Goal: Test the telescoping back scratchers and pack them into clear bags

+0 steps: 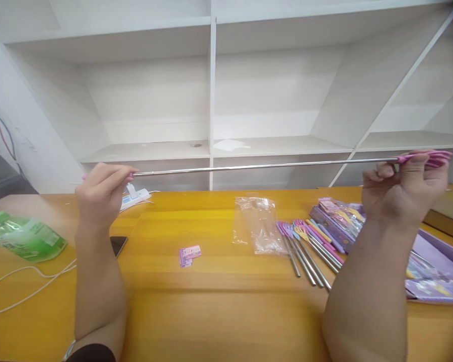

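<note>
A long thin metal rod point(234, 168) stretches nearly level above the table between my two hands. My left hand point(103, 191) pinches its left end, where a bit of pink shows at the fingers. Pink curved prongs top the right end, and my right hand point(405, 186) is closed around their base. Below, several metal rods point(305, 261) with pink, blue and yellow heads lie side by side on the table point(211, 317). Clear plastic bags point(258, 226) rest to their left. A few small printed cards point(190, 255) lie nearer the middle.
On the left are a green bottle point(26, 236), a white cable point(33, 269), a dark phone point(119, 245) and a white power strip point(136, 198). Purple packages point(334, 226) and an open purple box point(443, 251) lie at the right. White shelves point(211, 90) stand behind.
</note>
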